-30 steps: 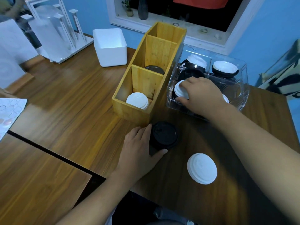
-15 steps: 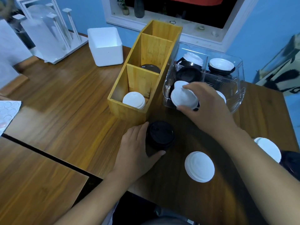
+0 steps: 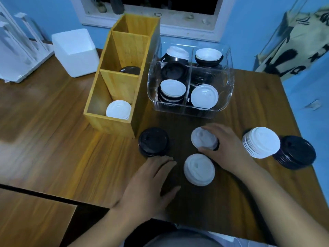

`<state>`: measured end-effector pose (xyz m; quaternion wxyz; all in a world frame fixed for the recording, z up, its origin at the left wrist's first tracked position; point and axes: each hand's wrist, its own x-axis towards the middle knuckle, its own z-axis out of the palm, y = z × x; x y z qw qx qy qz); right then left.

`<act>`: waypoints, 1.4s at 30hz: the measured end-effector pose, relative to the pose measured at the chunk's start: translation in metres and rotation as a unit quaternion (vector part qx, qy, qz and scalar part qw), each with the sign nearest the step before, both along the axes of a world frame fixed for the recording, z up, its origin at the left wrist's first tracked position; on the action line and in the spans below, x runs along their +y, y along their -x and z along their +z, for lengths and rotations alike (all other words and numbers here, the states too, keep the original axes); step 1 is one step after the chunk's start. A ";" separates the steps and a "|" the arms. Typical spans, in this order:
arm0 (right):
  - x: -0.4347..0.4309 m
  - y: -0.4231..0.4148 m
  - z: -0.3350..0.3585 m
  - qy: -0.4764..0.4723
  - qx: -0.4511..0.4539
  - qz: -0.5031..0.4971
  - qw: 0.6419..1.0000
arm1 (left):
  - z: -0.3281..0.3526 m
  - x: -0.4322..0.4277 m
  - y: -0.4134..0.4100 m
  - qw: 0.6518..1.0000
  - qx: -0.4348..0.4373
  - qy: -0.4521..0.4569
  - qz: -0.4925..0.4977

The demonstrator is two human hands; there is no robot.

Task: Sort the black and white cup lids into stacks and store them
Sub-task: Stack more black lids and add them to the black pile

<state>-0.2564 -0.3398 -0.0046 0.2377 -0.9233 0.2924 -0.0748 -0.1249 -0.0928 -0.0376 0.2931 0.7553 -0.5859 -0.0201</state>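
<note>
Two hands work low over the bench (image 3: 53,139) in the head view. The right hand (image 3: 229,150) curls its fingers and thumb round a white lid (image 3: 203,139), gripping it at or just above the surface. A dark rim shows under that lid toward the palm, so a black one may be nested beneath, though I cannot tell for sure. The left hand (image 3: 149,184) lies flat and relaxed, holding nothing, its fingertips just short of a black stack (image 3: 154,141) ahead of them. Between the two hands lies a loose white lid (image 3: 199,169). On the outer side of the right hand stands a white stack (image 3: 260,142), and just past it a second black stack (image 3: 295,152). Beyond the right hand's fingers sits the clear bin (image 3: 230,81), with mixed black and white lids in its compartments. Beyond the left hand's fingers stands the wooden rack (image 3: 110,122), with stored white lids (image 3: 118,109) in its nearest compartment and stored black lids (image 3: 130,70) in the middle one. The step in hand looks like sorting by colour, well short of done given the full bin. The next move probably calls for parting any black lid from the gripped one, then seating each squarely on its own colour's pile so the rims nest
</note>
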 end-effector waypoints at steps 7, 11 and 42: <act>-0.008 -0.002 -0.004 0.004 0.010 -0.009 1.000 | 0.001 -0.032 0.015 0.997 -0.017 -0.071 -0.032; -0.006 0.002 -0.003 -0.006 -0.006 -0.031 0.999 | 0.001 -0.043 0.016 0.997 -0.005 -0.067 -0.035; 0.056 0.048 -0.013 -0.074 -0.071 0.046 0.994 | -0.007 -0.048 0.011 0.996 0.037 -0.065 -0.047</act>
